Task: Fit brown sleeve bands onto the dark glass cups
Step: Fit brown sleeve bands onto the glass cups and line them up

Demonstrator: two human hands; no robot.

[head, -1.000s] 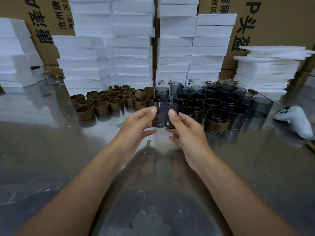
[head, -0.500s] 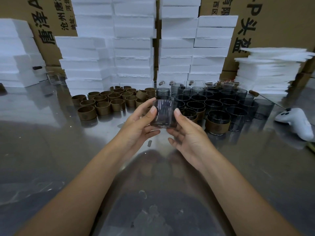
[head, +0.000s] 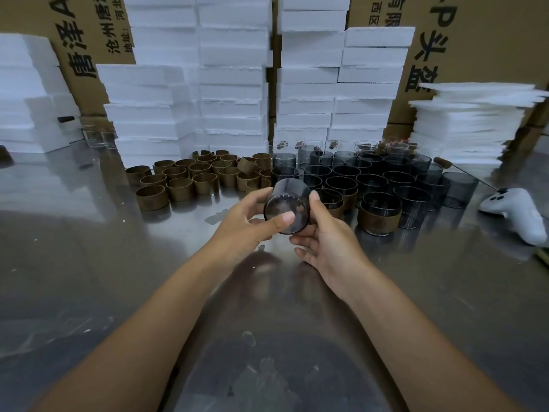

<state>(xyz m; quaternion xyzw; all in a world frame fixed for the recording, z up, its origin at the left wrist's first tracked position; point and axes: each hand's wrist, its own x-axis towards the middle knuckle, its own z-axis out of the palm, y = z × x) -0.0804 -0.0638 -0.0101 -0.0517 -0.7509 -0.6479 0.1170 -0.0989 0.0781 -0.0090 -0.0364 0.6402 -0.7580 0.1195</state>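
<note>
A bare dark glass cup (head: 287,206) is held above the steel table, tipped so one round end faces me. My left hand (head: 246,224) grips it from the left, thumb across that end. My right hand (head: 323,239) holds it from the right, thumb on its side. Several brown sleeve bands (head: 181,185) stand in a cluster on the table behind and to the left. Several dark glass cups (head: 371,179) stand behind and to the right. Two of them wear brown bands, the nearest (head: 379,214) at the front of that group.
Stacks of white foam blocks (head: 234,84) and cardboard boxes (head: 481,40) wall off the back. Thin foam sheets (head: 472,123) are piled at the right. A white game controller (head: 517,215) lies at the right edge. The shiny steel table (head: 89,263) reflects my arms.
Both hands have tipped the cup from upright until one end faces me, and my left thumb has moved onto that end. The cup stays at the same spot above the table.
</note>
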